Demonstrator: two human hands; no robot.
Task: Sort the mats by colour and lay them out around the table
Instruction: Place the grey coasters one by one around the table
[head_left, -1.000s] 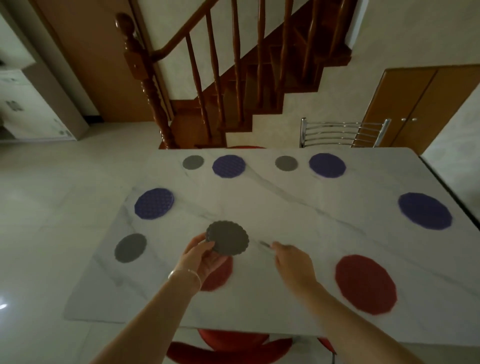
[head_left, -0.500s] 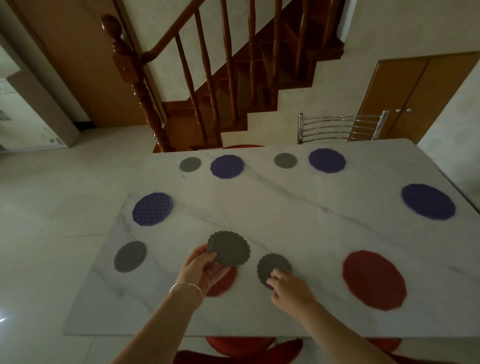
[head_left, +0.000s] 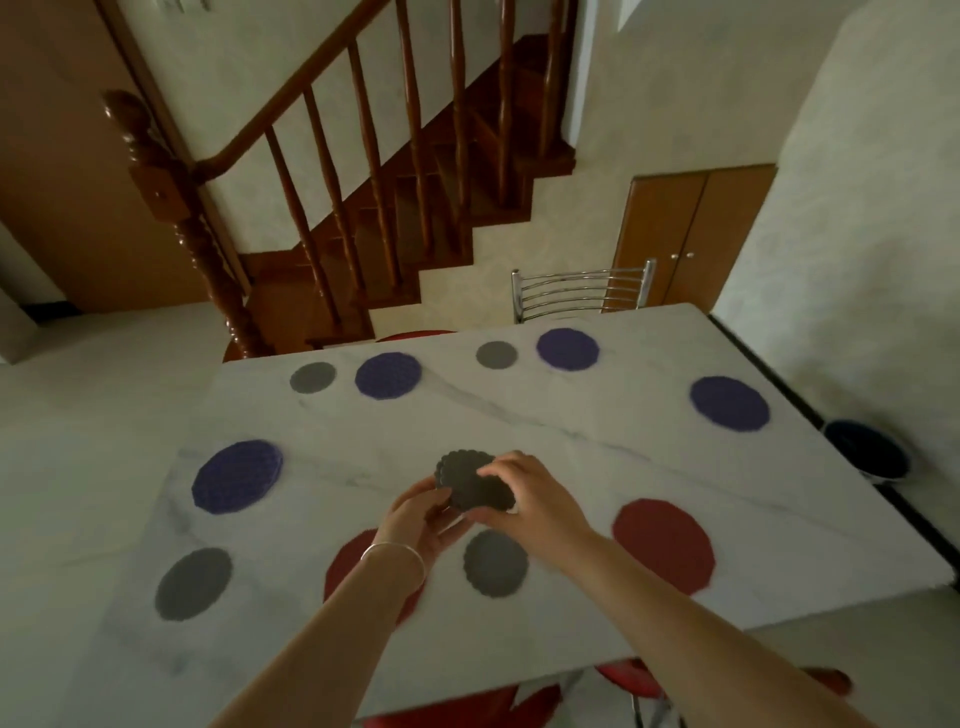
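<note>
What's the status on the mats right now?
Both hands, left and right, grip the grey mat stack above the table. Nothing in the way.

Head camera looks down across the table (head_left: 571, 436).

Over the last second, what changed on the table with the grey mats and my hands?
The right hand laid one scalloped grey mat on the table near the front edge, let go, and moved back up to the grey mats that the left hand holds, and now pinches the top one. The purple, red and small grey mats stayed put.
</note>
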